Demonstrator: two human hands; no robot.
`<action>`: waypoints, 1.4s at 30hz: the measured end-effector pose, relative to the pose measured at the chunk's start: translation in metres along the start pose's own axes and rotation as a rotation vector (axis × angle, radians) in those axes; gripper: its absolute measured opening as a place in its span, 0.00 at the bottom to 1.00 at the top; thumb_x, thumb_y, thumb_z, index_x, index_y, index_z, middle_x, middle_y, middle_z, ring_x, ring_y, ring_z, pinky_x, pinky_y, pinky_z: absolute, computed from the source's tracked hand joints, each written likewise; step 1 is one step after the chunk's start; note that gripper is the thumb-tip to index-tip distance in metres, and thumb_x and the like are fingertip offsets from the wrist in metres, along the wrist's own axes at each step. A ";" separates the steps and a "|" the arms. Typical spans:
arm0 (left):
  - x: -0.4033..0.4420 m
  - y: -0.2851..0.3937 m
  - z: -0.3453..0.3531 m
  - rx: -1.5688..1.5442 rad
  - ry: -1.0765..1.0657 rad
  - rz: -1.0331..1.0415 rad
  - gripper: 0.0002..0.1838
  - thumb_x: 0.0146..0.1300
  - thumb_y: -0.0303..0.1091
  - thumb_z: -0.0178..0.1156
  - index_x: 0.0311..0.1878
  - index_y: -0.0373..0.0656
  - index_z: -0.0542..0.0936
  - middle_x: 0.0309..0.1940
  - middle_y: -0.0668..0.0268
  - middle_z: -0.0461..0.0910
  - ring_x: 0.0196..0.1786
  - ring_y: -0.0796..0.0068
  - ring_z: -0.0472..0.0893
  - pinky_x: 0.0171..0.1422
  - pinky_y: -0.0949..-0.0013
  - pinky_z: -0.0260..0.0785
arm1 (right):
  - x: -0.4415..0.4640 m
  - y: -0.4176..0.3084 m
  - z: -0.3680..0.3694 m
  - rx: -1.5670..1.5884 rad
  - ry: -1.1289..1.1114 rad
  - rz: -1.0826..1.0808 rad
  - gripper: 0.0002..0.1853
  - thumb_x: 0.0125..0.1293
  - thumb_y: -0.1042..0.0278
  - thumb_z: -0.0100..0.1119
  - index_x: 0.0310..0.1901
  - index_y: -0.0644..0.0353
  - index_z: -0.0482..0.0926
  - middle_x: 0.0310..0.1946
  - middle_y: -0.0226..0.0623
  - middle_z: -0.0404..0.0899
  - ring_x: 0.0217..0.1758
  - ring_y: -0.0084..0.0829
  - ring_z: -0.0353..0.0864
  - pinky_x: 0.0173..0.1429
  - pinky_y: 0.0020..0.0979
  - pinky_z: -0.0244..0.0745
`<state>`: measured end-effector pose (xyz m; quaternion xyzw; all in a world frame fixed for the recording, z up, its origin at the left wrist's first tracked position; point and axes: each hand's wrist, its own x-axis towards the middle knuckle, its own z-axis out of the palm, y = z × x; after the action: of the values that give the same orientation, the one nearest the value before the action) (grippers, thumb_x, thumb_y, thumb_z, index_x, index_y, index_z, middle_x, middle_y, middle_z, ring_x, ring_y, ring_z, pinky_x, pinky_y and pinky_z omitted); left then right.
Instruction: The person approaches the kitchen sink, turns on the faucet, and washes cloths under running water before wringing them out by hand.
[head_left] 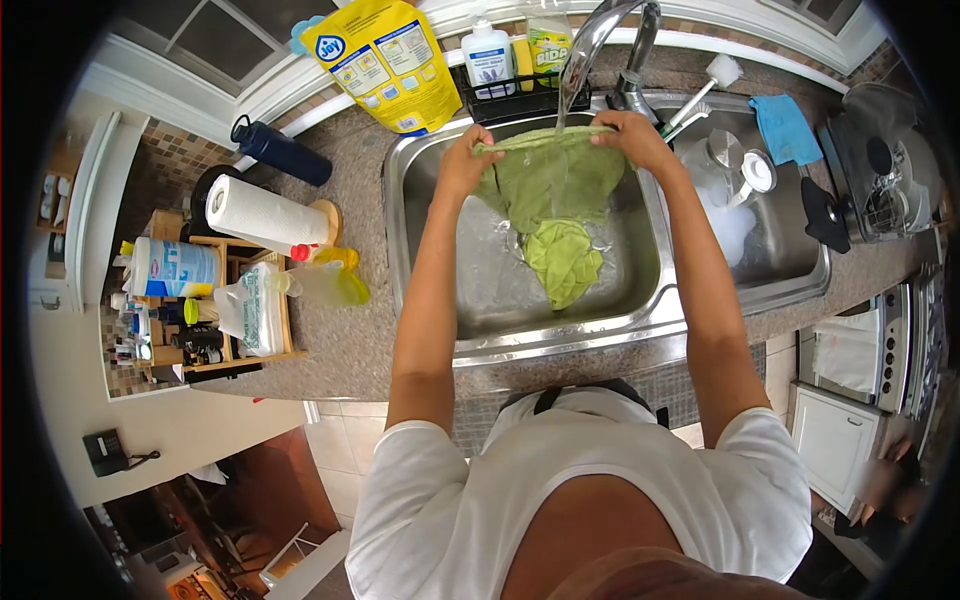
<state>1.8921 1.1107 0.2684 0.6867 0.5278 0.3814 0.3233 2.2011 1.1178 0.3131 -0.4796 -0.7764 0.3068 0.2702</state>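
A wet green cloth [555,185] hangs stretched between my two hands under the faucet [600,50], with water running onto it. My left hand [468,160] pinches its upper left corner, and my right hand [632,138] grips its upper right edge. The lower part of the cloth lies bunched on the floor of the left sink basin [490,300], which has a little water around the drain. What lies under the bunched cloth is hidden.
The right basin [790,265] holds suds, a white-handled item [752,178] and a clear cup. A yellow Joy pouch [385,65], soap caddy [530,90], blue bottle [280,150] and paper towel roll [265,215] stand around. A blue cloth [785,128] and dish rack lie right.
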 end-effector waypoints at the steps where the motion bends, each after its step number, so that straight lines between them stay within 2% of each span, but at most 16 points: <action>1: 0.000 0.005 0.000 -0.028 0.026 -0.022 0.14 0.49 0.29 0.68 0.35 0.43 0.72 0.31 0.69 0.75 0.35 0.81 0.71 0.42 0.74 0.65 | 0.003 0.002 0.004 0.037 0.073 -0.062 0.09 0.58 0.64 0.61 0.35 0.60 0.76 0.27 0.37 0.78 0.29 0.32 0.75 0.35 0.32 0.68; 5: 0.005 0.063 0.010 -0.320 0.087 -0.039 0.12 0.52 0.24 0.64 0.36 0.42 0.71 0.32 0.72 0.71 0.36 0.82 0.70 0.42 0.77 0.63 | 0.003 -0.039 0.009 0.618 -0.009 0.280 0.12 0.64 0.63 0.57 0.46 0.58 0.75 0.30 0.26 0.75 0.35 0.11 0.72 0.32 0.15 0.66; 8: 0.014 0.096 0.031 -0.625 0.074 -0.042 0.12 0.53 0.23 0.63 0.39 0.42 0.72 0.35 0.70 0.71 0.40 0.80 0.71 0.44 0.76 0.64 | 0.001 -0.062 0.024 1.029 -0.043 0.118 0.20 0.63 0.63 0.59 0.53 0.62 0.71 0.40 0.28 0.76 0.40 0.15 0.74 0.39 0.19 0.69; 9: 0.017 0.101 0.038 -0.568 0.099 0.002 0.13 0.57 0.27 0.62 0.44 0.40 0.72 0.37 0.68 0.72 0.43 0.78 0.72 0.48 0.74 0.66 | -0.004 -0.072 0.027 1.055 -0.064 0.091 0.28 0.58 0.61 0.63 0.58 0.63 0.65 0.46 0.32 0.75 0.46 0.24 0.75 0.46 0.24 0.71; 12: 0.009 0.129 0.037 -0.829 -0.042 -0.080 0.15 0.60 0.33 0.61 0.49 0.40 0.73 0.40 0.67 0.74 0.45 0.77 0.74 0.51 0.73 0.67 | -0.003 -0.070 0.032 0.642 0.081 0.063 0.33 0.56 0.59 0.65 0.59 0.63 0.63 0.50 0.33 0.74 0.50 0.29 0.73 0.51 0.30 0.69; 16: 0.001 0.109 0.025 -0.663 -0.294 -0.148 0.22 0.61 0.38 0.60 0.57 0.42 0.70 0.55 0.62 0.72 0.56 0.73 0.73 0.58 0.73 0.65 | 0.011 -0.013 0.049 0.460 0.153 0.135 0.22 0.53 0.69 0.62 0.51 0.66 0.72 0.40 0.38 0.78 0.41 0.31 0.77 0.47 0.29 0.70; 17: 0.000 0.100 0.020 -0.643 -0.313 -0.167 0.32 0.56 0.32 0.64 0.63 0.44 0.65 0.62 0.60 0.66 0.62 0.69 0.68 0.61 0.70 0.64 | 0.008 -0.020 0.052 0.689 0.219 0.130 0.15 0.53 0.74 0.57 0.44 0.66 0.75 0.34 0.38 0.79 0.36 0.31 0.78 0.45 0.28 0.71; 20: -0.002 0.032 0.038 -0.326 -0.143 0.003 0.43 0.44 0.28 0.70 0.65 0.43 0.62 0.61 0.59 0.68 0.61 0.68 0.68 0.66 0.64 0.58 | 0.006 -0.037 0.045 1.110 0.231 0.223 0.14 0.55 0.77 0.54 0.44 0.66 0.74 0.33 0.36 0.78 0.36 0.30 0.78 0.46 0.28 0.73; 21: -0.003 0.006 0.050 -0.343 -0.246 0.004 0.49 0.42 0.24 0.70 0.69 0.43 0.55 0.66 0.58 0.59 0.67 0.65 0.60 0.65 0.65 0.60 | 0.007 -0.043 0.041 1.193 0.200 0.207 0.14 0.55 0.78 0.53 0.45 0.66 0.73 0.34 0.36 0.77 0.36 0.30 0.78 0.46 0.29 0.73; 24: -0.014 0.019 0.085 -0.380 -0.352 0.028 0.45 0.43 0.25 0.69 0.67 0.40 0.59 0.62 0.59 0.64 0.64 0.66 0.65 0.65 0.65 0.59 | 0.009 -0.058 0.036 1.438 0.130 0.159 0.15 0.55 0.79 0.51 0.47 0.66 0.71 0.37 0.37 0.76 0.39 0.31 0.78 0.49 0.31 0.74; 27: -0.017 0.017 0.114 -0.650 -0.436 -0.275 0.39 0.45 0.25 0.68 0.63 0.39 0.63 0.58 0.60 0.70 0.59 0.69 0.70 0.62 0.66 0.63 | 0.005 -0.060 0.032 1.668 0.115 0.132 0.19 0.56 0.79 0.49 0.52 0.66 0.68 0.45 0.42 0.74 0.48 0.35 0.76 0.55 0.35 0.72; 31: -0.014 -0.006 0.126 -0.942 -0.290 -0.445 0.32 0.50 0.26 0.64 0.60 0.40 0.66 0.52 0.62 0.74 0.56 0.70 0.73 0.59 0.67 0.67 | -0.026 -0.025 0.018 1.964 0.278 0.116 0.23 0.57 0.78 0.46 0.57 0.70 0.65 0.55 0.51 0.70 0.59 0.45 0.71 0.65 0.45 0.64; 34: -0.014 0.020 0.106 -1.159 -0.093 -0.335 0.29 0.52 0.23 0.58 0.60 0.41 0.66 0.53 0.62 0.73 0.55 0.69 0.74 0.58 0.66 0.68 | -0.059 0.015 0.016 1.717 0.308 0.155 0.25 0.58 0.75 0.49 0.59 0.66 0.65 0.54 0.45 0.72 0.56 0.41 0.73 0.63 0.43 0.65; 37: -0.002 0.038 0.086 -1.084 -0.128 -0.138 0.31 0.48 0.17 0.49 0.60 0.43 0.64 0.53 0.62 0.71 0.55 0.70 0.73 0.58 0.68 0.67 | -0.085 0.067 0.038 0.875 -0.078 0.625 0.25 0.62 0.66 0.52 0.61 0.60 0.65 0.55 0.37 0.72 0.57 0.35 0.71 0.61 0.40 0.65; 40: 0.007 0.061 0.082 -0.862 -0.257 -0.118 0.32 0.45 0.16 0.47 0.59 0.44 0.64 0.53 0.62 0.69 0.57 0.70 0.71 0.60 0.68 0.66 | -0.069 0.046 0.058 0.909 0.114 0.545 0.27 0.65 0.55 0.54 0.63 0.55 0.64 0.56 0.32 0.71 0.58 0.29 0.69 0.59 0.38 0.63; 42: 0.012 0.071 0.080 -0.963 -0.324 -0.123 0.29 0.49 0.17 0.47 0.58 0.44 0.65 0.53 0.61 0.70 0.55 0.70 0.73 0.58 0.68 0.68 | -0.043 0.042 0.072 1.066 0.222 0.381 0.30 0.65 0.42 0.50 0.61 0.55 0.67 0.58 0.34 0.69 0.60 0.30 0.67 0.61 0.38 0.61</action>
<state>1.9967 1.1027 0.2906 0.4779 0.2749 0.4502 0.7024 2.1911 1.0780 0.2290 -0.4379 -0.3814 0.6468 0.4944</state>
